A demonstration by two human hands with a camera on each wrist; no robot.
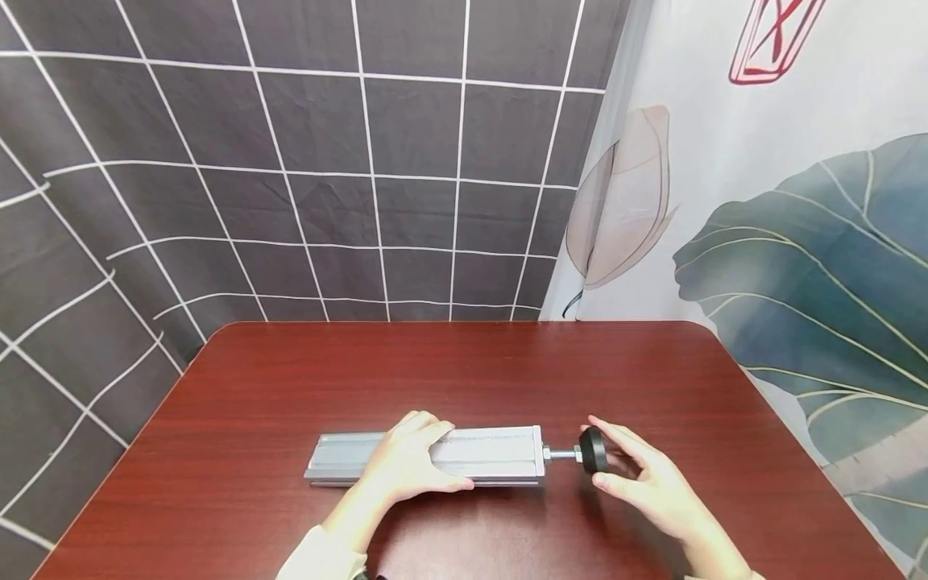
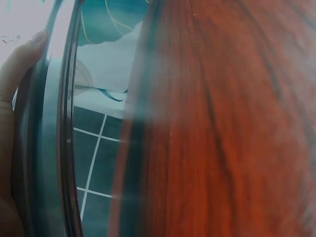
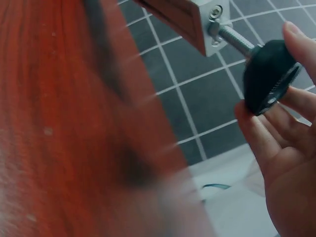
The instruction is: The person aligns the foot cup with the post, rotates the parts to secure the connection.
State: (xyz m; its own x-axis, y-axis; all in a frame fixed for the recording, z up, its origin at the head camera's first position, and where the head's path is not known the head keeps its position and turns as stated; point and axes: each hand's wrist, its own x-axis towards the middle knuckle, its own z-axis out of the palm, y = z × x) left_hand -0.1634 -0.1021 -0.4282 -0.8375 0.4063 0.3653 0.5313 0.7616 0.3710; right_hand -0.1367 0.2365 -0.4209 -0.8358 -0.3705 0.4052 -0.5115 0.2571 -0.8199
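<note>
A silver aluminium extrusion profile (image 1: 500,453) lies lengthwise before me, with an end plate (image 3: 211,30) at its right end. From that plate a threaded rod (image 3: 236,40) sticks out, carrying a round black levelling foot (image 1: 594,450). My left hand (image 1: 408,461) grips the profile near its middle, thumb along the near side and fingers over the far side. At the foot, my right hand (image 1: 652,479) pinches the black rim between thumb and fingertips. In the left wrist view the profile (image 2: 52,128) runs upright beside the left hand's thumb.
Under the work is a reddish-brown wood-grain table (image 1: 449,370) with rounded far corners. Behind it hangs a dark grey cloth (image 1: 304,201) with a white grid. To the right is a white curtain (image 1: 696,72) with leaf prints.
</note>
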